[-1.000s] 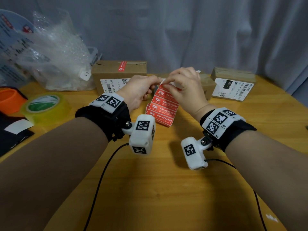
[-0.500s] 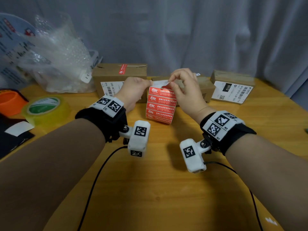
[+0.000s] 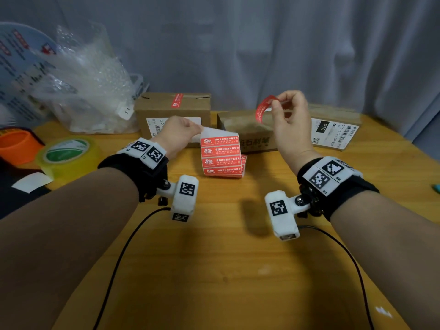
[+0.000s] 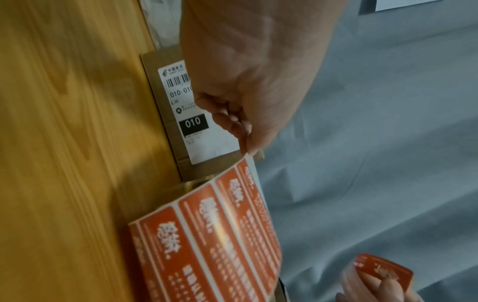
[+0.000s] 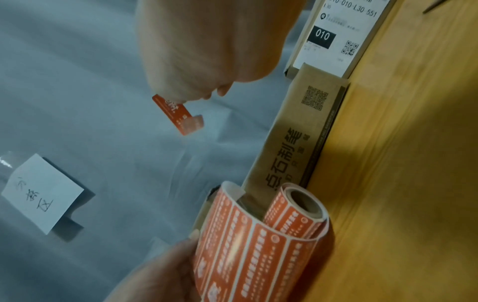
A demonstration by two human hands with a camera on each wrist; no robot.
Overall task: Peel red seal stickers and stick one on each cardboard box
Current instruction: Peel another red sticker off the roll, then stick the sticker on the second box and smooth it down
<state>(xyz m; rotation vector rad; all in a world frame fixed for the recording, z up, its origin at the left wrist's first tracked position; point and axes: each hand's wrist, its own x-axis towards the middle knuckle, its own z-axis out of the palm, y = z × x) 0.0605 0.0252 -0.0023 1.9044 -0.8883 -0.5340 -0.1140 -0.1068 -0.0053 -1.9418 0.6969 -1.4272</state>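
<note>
My left hand (image 3: 198, 129) pinches the white top end of a strip of red seal stickers (image 3: 221, 156), whose roll (image 5: 292, 214) rests on the wooden table. My right hand (image 3: 276, 103) is raised above the middle cardboard box (image 3: 247, 129) and pinches one peeled red sticker (image 3: 264, 108), which curls free in the air. The left cardboard box (image 3: 171, 110) carries a red sticker (image 3: 176, 100) across its top. The right cardboard box (image 3: 333, 115) bears a white shipping label. In the wrist views the strip (image 4: 214, 235) and the peeled sticker (image 5: 178, 114) both show.
A bag of bubble wrap (image 3: 90, 91) sits at the back left. A yellow-green tape roll (image 3: 66, 153) and an orange ring (image 3: 16, 144) lie at the left edge. Two black cables (image 3: 119, 263) cross the near table. A grey curtain hangs behind the boxes.
My right hand has pulled one red sticker off the strip and lifted it up and to the right. My left hand still holds the strip's top end.
</note>
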